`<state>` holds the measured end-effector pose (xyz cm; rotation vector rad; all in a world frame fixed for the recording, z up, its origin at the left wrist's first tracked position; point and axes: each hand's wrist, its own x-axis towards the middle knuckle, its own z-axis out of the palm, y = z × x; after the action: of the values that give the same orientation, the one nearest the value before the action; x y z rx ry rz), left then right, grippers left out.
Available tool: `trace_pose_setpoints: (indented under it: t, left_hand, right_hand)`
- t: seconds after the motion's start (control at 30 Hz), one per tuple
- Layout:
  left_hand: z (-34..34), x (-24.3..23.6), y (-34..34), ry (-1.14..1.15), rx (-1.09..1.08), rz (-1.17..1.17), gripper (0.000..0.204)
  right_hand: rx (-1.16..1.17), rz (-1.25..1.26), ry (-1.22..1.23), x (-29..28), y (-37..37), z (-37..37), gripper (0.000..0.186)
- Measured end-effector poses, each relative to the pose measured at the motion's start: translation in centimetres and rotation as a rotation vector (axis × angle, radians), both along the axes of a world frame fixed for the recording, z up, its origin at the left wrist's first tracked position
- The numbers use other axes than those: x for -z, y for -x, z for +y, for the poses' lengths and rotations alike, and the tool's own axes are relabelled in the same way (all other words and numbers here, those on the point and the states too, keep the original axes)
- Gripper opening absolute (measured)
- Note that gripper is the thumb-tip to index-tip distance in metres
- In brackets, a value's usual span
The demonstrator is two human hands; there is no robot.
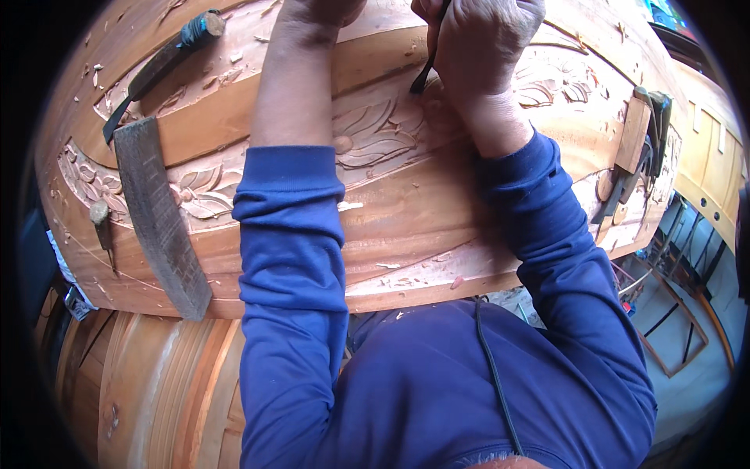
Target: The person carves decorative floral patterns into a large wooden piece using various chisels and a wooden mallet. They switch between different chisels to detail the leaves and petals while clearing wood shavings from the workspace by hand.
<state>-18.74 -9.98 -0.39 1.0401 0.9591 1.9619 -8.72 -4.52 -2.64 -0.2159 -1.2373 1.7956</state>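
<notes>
My right hand is closed around a dark carving chisel, its blade tip pointing down at the carved wooden panel. My left hand is at the top edge, to the left of the right one. Its fingers are cut off by the picture's rim, so what it holds, if anything, is hidden. Beneath and between my forearms runs a band of carved leaves in the reddish wood. More carved leaves and a flower lie just right of my right hand.
A chisel with blue wrapping and a grey wooden bar lie on the panel's left side, near a small round-handled tool. Several tools are bunched at the right. Wood chips are scattered about. Boards stand below left.
</notes>
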Motion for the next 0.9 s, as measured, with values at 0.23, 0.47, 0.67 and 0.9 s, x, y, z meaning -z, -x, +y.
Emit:
trace_pose_setpoints:
  t: [0.23,0.47,0.67,0.9]
  left_hand:
    - [2.4,1.5,-0.2,-0.150,-0.099,0.029,0.042]
    - [2.2,1.8,-0.6,-0.077,-0.120,0.022,0.043]
    - [0.0,0.0,0.5,0.168,-0.201,-0.023,0.077]
    - [-0.8,0.4,1.6,-0.029,-0.009,-0.125,0.084]
  right_hand:
    - [0.001,-0.042,0.180,0.3,-0.2,-1.0,0.011]
    - [0.029,-0.097,0.213,0.2,-1.1,-2.0,0.011]
    - [-0.135,-0.050,0.372,-1.9,-1.9,0.5,0.024]
    - [-0.021,-0.127,0.238,-1.8,0.5,-1.3,0.012]
